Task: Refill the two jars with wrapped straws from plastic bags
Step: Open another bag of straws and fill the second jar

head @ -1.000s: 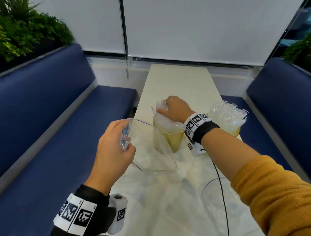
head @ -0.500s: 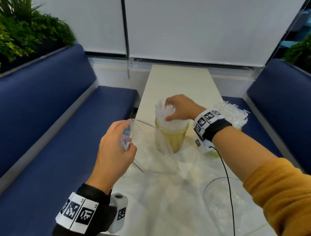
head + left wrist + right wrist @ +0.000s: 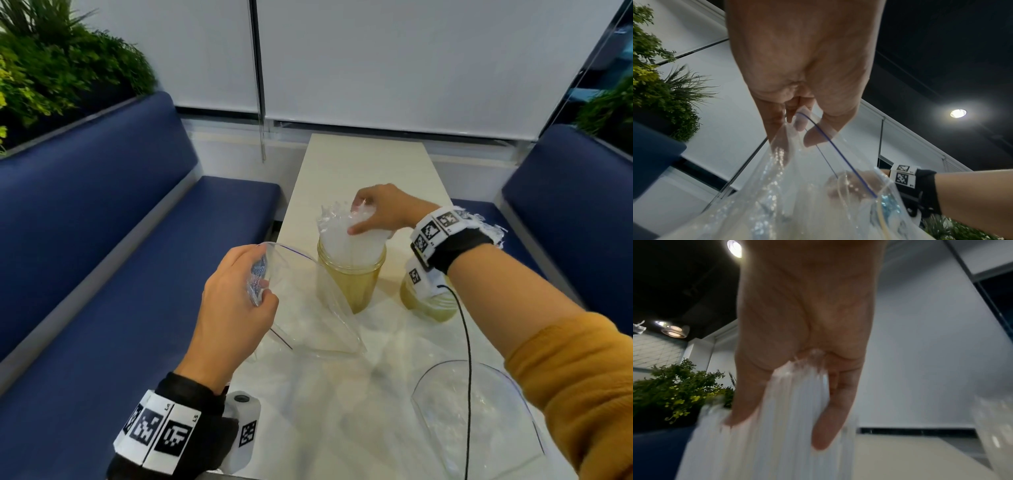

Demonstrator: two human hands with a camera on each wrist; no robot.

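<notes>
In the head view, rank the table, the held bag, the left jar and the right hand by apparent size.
1. Table
2. Held bag, gripped by the left hand
3. Left jar and right hand: look alike, so unranked.

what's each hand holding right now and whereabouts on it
The left hand pinches the clear plastic bag at its open zip edge. The right hand grips the bundle of wrapped straws near its top, standing in the jar.

Counted on the table: jars, bags, hands.
Two jars (image 3: 351, 274) (image 3: 424, 305) are seen, two clear plastic bags (image 3: 308, 308) (image 3: 479, 411), and two hands (image 3: 233, 308) (image 3: 383, 209); the straws cannot be counted.
</notes>
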